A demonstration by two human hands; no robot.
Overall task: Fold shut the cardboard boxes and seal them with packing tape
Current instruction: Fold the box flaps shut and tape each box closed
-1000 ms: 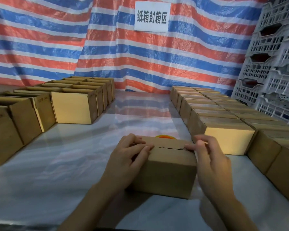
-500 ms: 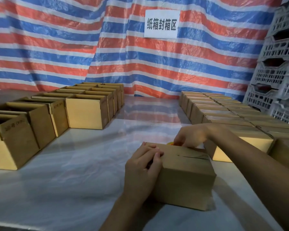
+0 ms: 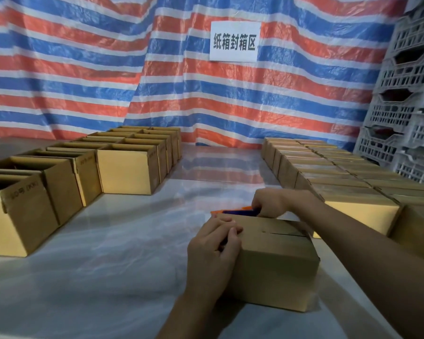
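Glossy white table (image 3: 108, 265) before a striped tarpaulin (image 3: 83, 81). Folded cardboard box (image 3: 274, 270) sits centre front, flap seam (image 3: 284, 233) running left to right. Left hand (image 3: 213, 250) curls over its left end, pinning flaps. Right hand (image 3: 271, 203) grips the tape dispenser (image 3: 238, 212) just behind the far edge, level with that left end

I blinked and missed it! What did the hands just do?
The right hand left the top right edge of the brown cardboard box, reached behind it and now grips the orange and dark blue tape dispenser. The left hand stayed holding the box's left top edge, flaps still folded shut. The rows of other boxes stand as before.
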